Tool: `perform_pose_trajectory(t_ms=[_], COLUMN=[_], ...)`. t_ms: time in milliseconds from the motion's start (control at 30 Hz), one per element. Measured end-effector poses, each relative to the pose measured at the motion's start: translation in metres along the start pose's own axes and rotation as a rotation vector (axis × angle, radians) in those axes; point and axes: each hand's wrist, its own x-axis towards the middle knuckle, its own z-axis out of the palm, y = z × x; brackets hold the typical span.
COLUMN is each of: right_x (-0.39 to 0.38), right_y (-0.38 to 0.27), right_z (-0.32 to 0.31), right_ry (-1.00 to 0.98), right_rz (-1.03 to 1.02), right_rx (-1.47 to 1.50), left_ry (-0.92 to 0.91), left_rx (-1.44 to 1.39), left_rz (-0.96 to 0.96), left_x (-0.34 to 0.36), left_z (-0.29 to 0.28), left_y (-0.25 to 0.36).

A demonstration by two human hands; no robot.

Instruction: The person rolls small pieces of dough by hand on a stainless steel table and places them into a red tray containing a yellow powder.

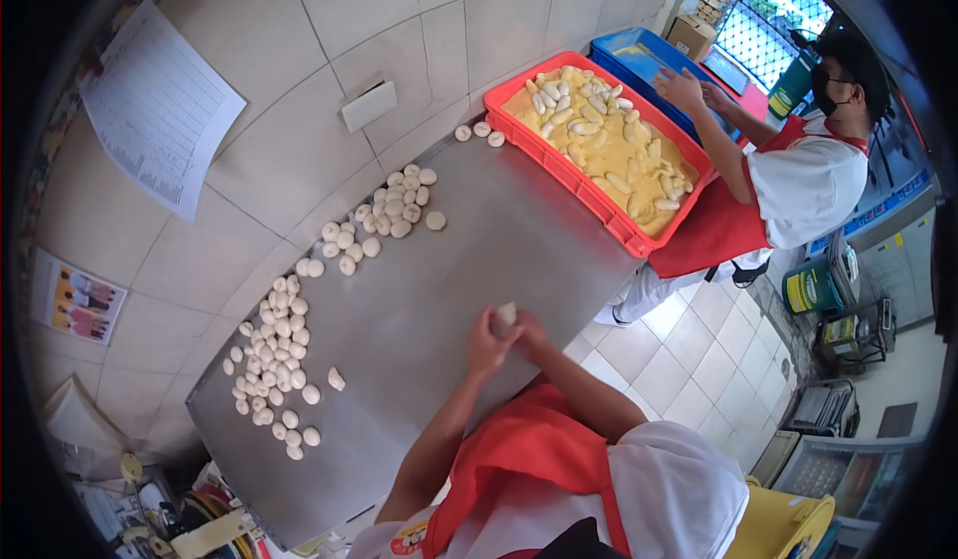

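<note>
- Your left hand and right hand meet over the near long edge of the bench, curled together around one pale dough piece; the finer finger positions are too small to tell.
- That piece sits between your hands, its tip showing above them; they cover the rest, so you cannot read its long axis.
- The red tray, holding yellow powder and oblong pieces, stands at the bench's right end, ahead and to the right of your hands, well apart. Your right hand is the nearer one, and the tray's raised wall faces it.
- To your left, a large cluster of dough balls lies by the wall edge toward the left end; your left hand is nearer.
- One uneven lump rests between that cluster and your hands.
- A smaller cluster lines the middle of the wall edge.
- Beyond the tray are a blue bin and a co-worker, whose hands are raised over that side.
</note>
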Motion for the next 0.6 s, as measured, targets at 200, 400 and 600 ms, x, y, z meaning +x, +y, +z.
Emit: perform_pose_trajectory(t_ms=[200,400,600], right_x=[0.025,0.094,0.279], right_y=[-0.188,-0.224,-0.201], right_z=[-0.056,-0.125,-0.096], right_ry=[0.097,0.075,0.414], right_rz=[-0.174,-0.283,-0.222], right_rx=[1.376,0.952,-0.355], left_ry=[0.005,-0.013,-0.018], left_rx=[0.345,0.836,0.838], left_rz=[0.263,0.073,0.013], left_x=[0.096,0.234,0.249], left_z=[-0.03,-0.091,-0.098], left_y=[0.042,-0.021,-0.049])
